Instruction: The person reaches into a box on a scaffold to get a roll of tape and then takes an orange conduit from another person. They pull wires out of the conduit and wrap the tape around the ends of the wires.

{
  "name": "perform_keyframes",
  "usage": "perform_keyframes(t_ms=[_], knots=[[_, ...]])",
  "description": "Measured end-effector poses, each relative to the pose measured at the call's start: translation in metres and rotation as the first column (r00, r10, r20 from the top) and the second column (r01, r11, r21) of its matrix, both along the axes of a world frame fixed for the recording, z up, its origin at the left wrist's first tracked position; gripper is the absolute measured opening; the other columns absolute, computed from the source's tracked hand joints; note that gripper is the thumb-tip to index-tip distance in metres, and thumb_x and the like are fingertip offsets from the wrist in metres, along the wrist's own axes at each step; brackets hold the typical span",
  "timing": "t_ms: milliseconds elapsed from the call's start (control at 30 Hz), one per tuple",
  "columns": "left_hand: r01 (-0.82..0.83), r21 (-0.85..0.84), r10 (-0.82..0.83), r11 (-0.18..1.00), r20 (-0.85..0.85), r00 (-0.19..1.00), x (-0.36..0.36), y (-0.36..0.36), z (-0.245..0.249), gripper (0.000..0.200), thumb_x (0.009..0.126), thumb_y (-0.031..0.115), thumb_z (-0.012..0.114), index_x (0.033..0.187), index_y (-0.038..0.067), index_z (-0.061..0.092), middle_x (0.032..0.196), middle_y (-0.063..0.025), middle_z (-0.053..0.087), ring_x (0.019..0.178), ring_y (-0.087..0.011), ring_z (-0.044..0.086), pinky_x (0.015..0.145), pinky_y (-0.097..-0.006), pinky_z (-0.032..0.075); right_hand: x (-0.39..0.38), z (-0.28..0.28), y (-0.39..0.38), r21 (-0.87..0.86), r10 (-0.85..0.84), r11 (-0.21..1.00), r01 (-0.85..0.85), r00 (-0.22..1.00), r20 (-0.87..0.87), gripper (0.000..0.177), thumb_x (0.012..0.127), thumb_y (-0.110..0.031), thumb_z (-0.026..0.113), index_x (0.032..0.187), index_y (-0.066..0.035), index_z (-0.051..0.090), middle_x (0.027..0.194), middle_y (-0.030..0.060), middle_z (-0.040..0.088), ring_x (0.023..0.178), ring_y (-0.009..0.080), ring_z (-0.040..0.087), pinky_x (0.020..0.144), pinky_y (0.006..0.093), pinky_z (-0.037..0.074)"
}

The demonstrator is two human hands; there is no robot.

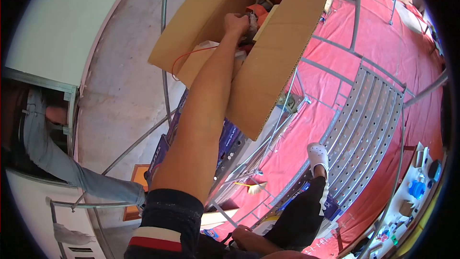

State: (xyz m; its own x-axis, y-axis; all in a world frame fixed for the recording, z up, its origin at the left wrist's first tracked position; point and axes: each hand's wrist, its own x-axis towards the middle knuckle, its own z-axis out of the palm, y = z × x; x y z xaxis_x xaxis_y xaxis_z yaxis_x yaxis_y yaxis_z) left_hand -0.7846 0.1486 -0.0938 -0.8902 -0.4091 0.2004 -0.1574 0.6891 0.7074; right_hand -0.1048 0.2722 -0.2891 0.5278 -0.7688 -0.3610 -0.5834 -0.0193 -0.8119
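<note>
My left hand (237,24) reaches into an open cardboard box (275,67), its fingers closed on crinkled clear plastic (252,25). Orange rounded items (258,10) lie beside it at the far end of the box. A thin red cord (179,60) loops over the box's left side, near my forearm. Low in the view, my right hand (245,239) has curled fingers beside a dark strap (229,238); what it grips is hidden.
Below me are a perforated metal platform (366,129), scaffold tubes (357,14) and red sheeting (383,33). My white clog (317,156) rests by the platform's edge. Another person's jeans-clad leg (96,182) extends from a wall opening. A cluttered table (400,211) stands lower right.
</note>
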Motion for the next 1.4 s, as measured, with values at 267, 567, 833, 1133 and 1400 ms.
perform_keyframes(t_ms=[267, 567, 833, 1133, 1400], knots=[[-0.072, -0.51, -0.058, 0.857, -0.233, 0.971, 0.094, -0.012, 0.133, 0.024, 0.087, 0.014, 0.058, 0.101, -0.004, 0.065, 0.101, -0.0241, 0.065, 0.101, -0.0418, 0.06, 0.086, -0.048, 0.046, -0.001, 0.002, -0.003, -0.01, 0.057, 0.998, -0.058, 0.996, -0.065, 0.062, 0.062, -0.048, 0.078, 0.107, -0.006, 0.07, 0.103, 0.0136, 0.07, 0.093, 0.0286, 0.068, 0.078, 0.0409, 0.054], [0.11, -0.528, -0.25, 0.842, -0.201, 0.947, 0.43, -0.065, 0.18, 0.025, 0.093, 0.01, 0.054, 0.113, -0.004, 0.059, 0.093, -0.0216, 0.059, 0.084, -0.0379, 0.057, 0.08, -0.0423, 0.045, -0.018, 0.018, -0.028, 0.06, 0.136, 0.99, -0.128, 0.98, -0.144, 0.065, 0.062, -0.05, 0.078, 0.108, -0.005, 0.069, 0.102, 0.0141, 0.07, 0.09, 0.0292, 0.068, 0.077, 0.0413, 0.055], [-0.355, -0.17, 0.363, 0.919, 0.014, 0.932, 0.771, -0.092, 0.079, 0.031, 0.091, 0.009, 0.053, 0.121, -0.001, 0.057, 0.111, -0.0227, 0.06, 0.105, -0.038, 0.057, 0.093, -0.0412, 0.044, -0.019, -0.011, -0.046, 0.168, 0.248, 0.962, -0.214, 0.946, -0.211, 0.067, 0.062, -0.053, 0.075, 0.104, -0.002, 0.07, 0.1, 0.0163, 0.071, 0.087, 0.029, 0.068, 0.076, 0.0428, 0.054], [-0.678, 0.074, 0.682, 0.731, -0.064, 0.728, 0.927, -0.067, 0.021, 0.031, 0.093, 0.012, 0.056, 0.122, -0.001, 0.057, 0.101, -0.0172, 0.064, 0.087, -0.0246, 0.062, 0.076, -0.0337, 0.049, -0.074, -0.004, -0.045, -0.082, -0.087, 0.992, 0.101, 0.985, 0.151, 0.049, 0.083, -0.049, 0.067, 0.104, -0.005, 0.072, 0.101, 0.0091, 0.072, 0.087, 0.024, 0.068, 0.081, 0.0357, 0.053], [-0.467, 0.31, 0.495, 0.828, -0.015, 0.869, 0.884, -0.06, 0.005, 0.033, 0.095, 0.011, 0.053, 0.127, 0.003, 0.055, 0.116, -0.0192, 0.062, 0.105, -0.0298, 0.061, 0.091, -0.0356, 0.047, -0.046, 0.046, -0.012, 0.472, -0.754, 0.624, 0.623, 0.32, 0.574, 0.031, 0.093, -0.01, 0.058, 0.123, 0.0, 0.056, 0.117, 0.0162, 0.063, 0.104, 0.0294, 0.065, 0.086, 0.0384, 0.053]])
